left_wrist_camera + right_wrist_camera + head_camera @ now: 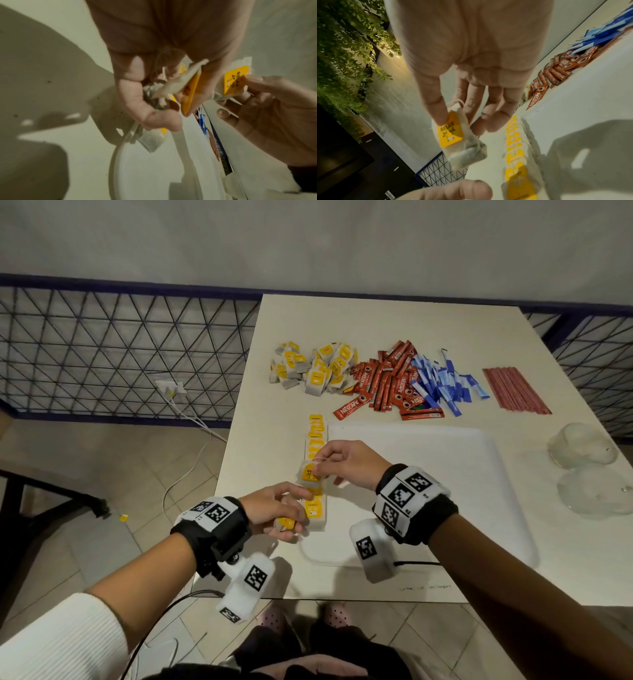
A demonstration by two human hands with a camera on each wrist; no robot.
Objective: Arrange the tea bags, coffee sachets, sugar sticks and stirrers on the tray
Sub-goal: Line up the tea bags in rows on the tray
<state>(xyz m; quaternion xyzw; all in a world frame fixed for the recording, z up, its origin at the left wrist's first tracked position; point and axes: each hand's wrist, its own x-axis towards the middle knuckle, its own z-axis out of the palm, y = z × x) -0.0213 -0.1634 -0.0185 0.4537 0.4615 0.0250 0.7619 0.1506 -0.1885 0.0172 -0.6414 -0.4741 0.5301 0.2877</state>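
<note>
**Tea bag held over the row at the tray's left edge**

The white table (376, 313) fills the right half of the head view. The white tray (445, 474) lies in its lower centre. Along the top edge of the tray, left to right, sit the loose tea bag pile (313, 368), the red coffee sachets (387, 381), the blue sugar sticks (442, 381) and the pink stirrers (515, 390). None of those last three kinds is on the tray yet, so the task looks early.

A row of tea bags (315, 463) runs up and down the frame along the tray's left edge, yellow tags upward. That long axis is what the next placement turns on, I judge.

The right hand (349, 465) pinches one tea bag (308, 474) between thumb and fingertips, directly over the middle of the row, while its other fingers are spread. It is the nearer hand to any slot there. The left hand (274, 508) sits lower in the frame at the row's near end, fingers curled around a small bunch of spare tea bags (286, 523).

How many bags the left hand holds is hard to say; its wrist view is blurred and crumpled. The row beneath both hands is hidden, so any gap there cannot be seen.
</note>
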